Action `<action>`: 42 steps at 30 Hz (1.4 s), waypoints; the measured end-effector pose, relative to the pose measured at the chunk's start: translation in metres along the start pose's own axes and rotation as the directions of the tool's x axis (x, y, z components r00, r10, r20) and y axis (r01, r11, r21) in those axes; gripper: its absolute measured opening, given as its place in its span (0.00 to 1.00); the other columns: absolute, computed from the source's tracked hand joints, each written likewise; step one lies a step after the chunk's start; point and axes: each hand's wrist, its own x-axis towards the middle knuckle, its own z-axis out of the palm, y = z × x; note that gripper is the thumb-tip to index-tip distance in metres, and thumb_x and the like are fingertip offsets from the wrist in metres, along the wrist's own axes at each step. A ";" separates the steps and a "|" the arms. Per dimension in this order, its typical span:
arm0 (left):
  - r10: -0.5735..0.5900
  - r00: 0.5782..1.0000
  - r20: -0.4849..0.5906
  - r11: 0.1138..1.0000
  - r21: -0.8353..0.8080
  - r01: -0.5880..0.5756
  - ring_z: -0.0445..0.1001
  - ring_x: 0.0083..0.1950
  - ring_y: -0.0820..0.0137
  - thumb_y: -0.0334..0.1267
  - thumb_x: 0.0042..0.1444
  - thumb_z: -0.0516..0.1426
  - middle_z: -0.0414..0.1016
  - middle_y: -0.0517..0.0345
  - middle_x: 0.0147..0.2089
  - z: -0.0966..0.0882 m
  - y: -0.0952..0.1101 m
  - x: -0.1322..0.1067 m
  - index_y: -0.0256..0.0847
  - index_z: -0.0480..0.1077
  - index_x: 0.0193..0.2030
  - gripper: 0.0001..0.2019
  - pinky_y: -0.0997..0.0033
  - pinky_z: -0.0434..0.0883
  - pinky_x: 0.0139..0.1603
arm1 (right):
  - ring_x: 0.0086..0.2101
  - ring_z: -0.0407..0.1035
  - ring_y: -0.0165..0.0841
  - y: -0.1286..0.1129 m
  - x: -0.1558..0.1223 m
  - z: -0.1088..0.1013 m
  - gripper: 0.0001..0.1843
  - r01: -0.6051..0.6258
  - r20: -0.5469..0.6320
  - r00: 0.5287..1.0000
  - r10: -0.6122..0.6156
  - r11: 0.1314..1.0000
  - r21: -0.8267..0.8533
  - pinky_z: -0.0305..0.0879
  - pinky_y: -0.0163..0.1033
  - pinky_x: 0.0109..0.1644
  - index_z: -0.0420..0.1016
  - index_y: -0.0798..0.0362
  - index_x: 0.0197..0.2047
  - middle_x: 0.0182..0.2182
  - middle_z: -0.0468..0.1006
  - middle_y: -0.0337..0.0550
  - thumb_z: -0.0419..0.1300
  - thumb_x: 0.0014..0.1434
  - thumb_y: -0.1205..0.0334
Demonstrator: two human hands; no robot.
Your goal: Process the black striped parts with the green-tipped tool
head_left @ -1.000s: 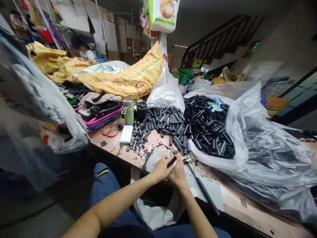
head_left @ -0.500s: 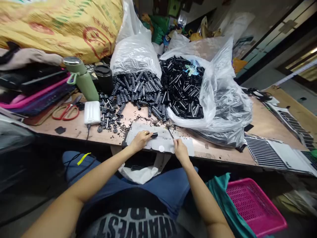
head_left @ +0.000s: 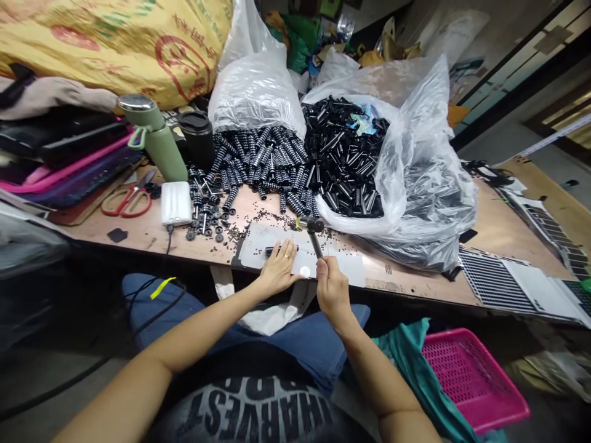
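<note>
My left hand [head_left: 277, 271] rests on a grey mat [head_left: 263, 237] at the table's near edge, its fingers pinning a small black tube [head_left: 271, 250] flat against the mat. My right hand [head_left: 331, 288] is closed round the handle of a small hammer [head_left: 313, 227], whose head is raised a little above the mat, just right of the tube. Behind the mat lie a heap of ribbed black parts [head_left: 268, 163] and an open clear bag of smooth black tubes [head_left: 346, 157].
A green flask [head_left: 154, 138], a black cup [head_left: 197, 136], red scissors [head_left: 128, 200], a white power bank [head_left: 176, 203] and loose black washers [head_left: 207, 224] sit left of the mat. A yellow sack [head_left: 115, 37] lies behind. A pink basket [head_left: 471, 375] stands on the floor at right.
The view dropped from the far room down to the table edge. My right hand took the hammer and lifted its head; my left hand now holds the tube flat on the mat.
</note>
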 end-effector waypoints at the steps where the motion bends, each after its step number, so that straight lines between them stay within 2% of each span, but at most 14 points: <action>1: 0.001 1.000 0.013 1.000 -0.009 -0.001 0.44 0.72 0.49 0.52 0.61 0.47 0.52 0.29 0.69 0.002 0.002 -0.001 0.21 0.50 0.67 0.38 0.46 0.42 0.68 | 0.25 0.68 0.33 -0.006 -0.001 0.004 0.23 0.032 0.011 0.999 -0.032 0.999 -0.001 0.56 0.35 0.31 0.66 0.51 0.41 0.26 0.73 0.42 0.34 0.69 0.50; 7: 0.037 0.999 0.018 0.998 -0.049 -0.036 0.54 0.69 0.52 0.37 0.62 0.45 0.57 0.29 0.66 0.008 -0.008 0.002 0.20 0.52 0.66 0.28 0.50 0.49 0.67 | 0.26 0.69 0.35 -0.016 -0.004 0.039 0.18 0.140 0.348 0.936 -0.048 0.959 -0.245 0.51 0.35 0.29 0.68 0.51 0.39 0.29 0.76 0.44 0.41 0.69 0.53; 13: -0.120 0.990 0.078 0.985 -0.112 0.128 0.70 0.50 0.59 0.26 0.61 0.43 0.72 0.39 0.48 -0.012 -0.005 0.009 0.29 0.62 0.61 0.23 0.59 0.67 0.50 | 0.25 0.66 0.33 0.017 0.020 0.019 0.20 -0.019 0.104 0.993 0.047 0.966 -0.257 0.47 0.35 0.29 0.67 0.51 0.39 0.27 0.75 0.41 0.39 0.70 0.51; 17: -0.147 0.987 0.060 0.965 -0.211 0.156 0.69 0.47 0.60 0.35 0.64 0.46 0.71 0.43 0.47 -0.038 -0.019 0.006 0.37 0.63 0.60 0.19 0.62 0.68 0.47 | 0.28 0.65 0.33 0.071 0.049 0.018 0.19 -0.100 0.001 0.994 0.109 0.920 -0.379 0.50 0.36 0.31 0.69 0.52 0.38 0.31 0.75 0.44 0.43 0.69 0.51; 19: -0.356 0.934 0.012 0.914 -0.204 0.351 0.69 0.47 0.58 0.40 0.65 0.46 0.70 0.41 0.49 -0.053 -0.053 0.020 0.35 0.62 0.61 0.20 0.61 0.67 0.46 | 0.34 0.66 0.36 0.094 0.058 0.024 0.17 -0.089 -0.028 0.996 0.085 0.896 -0.435 0.54 0.37 0.35 0.69 0.53 0.37 0.34 0.74 0.48 0.44 0.68 0.54; 21: -0.579 0.811 -0.086 0.813 -0.142 0.565 0.67 0.50 0.55 0.38 0.66 0.43 0.69 0.37 0.50 -0.065 -0.100 0.045 0.31 0.61 0.60 0.20 0.58 0.65 0.49 | 0.40 0.65 0.40 0.106 0.064 0.030 0.15 -0.033 -0.054 0.998 0.010 0.898 -0.439 0.58 0.41 0.42 0.70 0.55 0.39 0.38 0.73 0.52 0.47 0.67 0.56; 24: -0.716 0.682 -0.151 0.692 -0.025 0.721 0.64 0.54 0.51 0.35 0.64 0.44 0.68 0.32 0.52 -0.069 -0.162 0.079 0.27 0.63 0.56 0.18 0.57 0.64 0.50 | 0.45 0.63 0.43 0.101 0.081 0.035 0.13 0.112 -0.085 0.985 -0.148 0.937 -0.331 0.59 0.45 0.49 0.71 0.56 0.44 0.44 0.71 0.54 0.50 0.65 0.58; 26: -0.712 0.693 -0.110 0.694 0.040 0.719 0.65 0.54 0.51 0.31 0.63 0.44 0.70 0.33 0.50 -0.061 -0.184 0.091 0.27 0.65 0.52 0.16 0.57 0.65 0.49 | 0.46 0.62 0.42 0.088 0.106 0.036 0.13 0.208 -0.111 0.965 -0.239 0.948 -0.240 0.59 0.45 0.51 0.70 0.55 0.46 0.45 0.71 0.52 0.50 0.65 0.57; 29: -0.644 0.763 -0.064 0.760 0.061 0.647 0.67 0.52 0.52 0.26 0.60 0.44 0.71 0.34 0.48 -0.047 -0.188 0.095 0.27 0.66 0.51 0.16 0.56 0.65 0.51 | 0.47 0.62 0.41 0.067 0.168 0.034 0.14 0.254 -0.170 0.942 -0.290 0.946 -0.201 0.59 0.44 0.52 0.69 0.55 0.48 0.45 0.72 0.52 0.49 0.65 0.59; 33: -0.623 0.767 -0.151 0.771 -0.284 0.570 0.70 0.52 0.57 0.29 0.60 0.47 0.69 0.36 0.52 -0.044 -0.169 0.091 0.30 0.62 0.59 0.20 0.58 0.67 0.51 | 0.50 0.61 0.42 0.053 0.257 0.032 0.17 0.107 -0.186 0.967 -0.172 0.943 -0.316 0.58 0.43 0.52 0.68 0.58 0.54 0.51 0.70 0.55 0.50 0.63 0.64; 35: -0.657 0.740 -0.143 0.658 -0.588 0.470 0.72 0.48 0.63 0.32 0.59 0.51 0.73 0.43 0.48 -0.049 -0.155 0.087 0.33 0.64 0.58 0.19 0.64 0.69 0.48 | 0.49 0.63 0.42 0.049 0.284 0.030 0.17 0.084 -0.140 0.980 -0.138 0.938 -0.337 0.60 0.42 0.49 0.70 0.59 0.52 0.50 0.72 0.56 0.51 0.61 0.68; 37: -0.731 0.682 0.024 0.360 -0.836 0.415 0.73 0.34 0.69 0.31 0.57 0.53 0.74 0.54 0.32 -0.056 -0.142 0.081 0.33 0.67 0.53 0.16 0.70 0.71 0.36 | 0.44 0.66 0.42 0.048 0.297 0.029 0.14 0.122 -0.115 0.980 -0.164 0.945 -0.304 0.61 0.43 0.46 0.75 0.61 0.44 0.43 0.76 0.59 0.51 0.59 0.71; 40: -0.703 0.663 0.258 -0.006 -0.934 0.356 0.67 0.22 0.75 0.26 0.50 0.55 0.66 0.64 0.22 -0.064 -0.127 0.070 0.33 0.69 0.39 0.08 0.77 0.66 0.24 | 0.40 0.69 0.41 0.052 0.299 0.029 0.12 0.194 -0.113 0.968 -0.226 0.951 -0.239 0.62 0.43 0.45 0.76 0.61 0.37 0.38 0.78 0.59 0.52 0.58 0.71; 42: -0.680 0.656 0.326 -0.166 -0.941 0.295 0.66 0.21 0.77 0.25 0.47 0.55 0.65 0.66 0.22 -0.070 -0.118 0.062 0.36 0.66 0.34 0.06 0.79 0.64 0.22 | 0.41 0.70 0.40 0.055 0.286 0.031 0.12 0.233 -0.139 0.957 -0.253 0.962 -0.144 0.63 0.44 0.46 0.77 0.58 0.38 0.39 0.79 0.57 0.53 0.59 0.65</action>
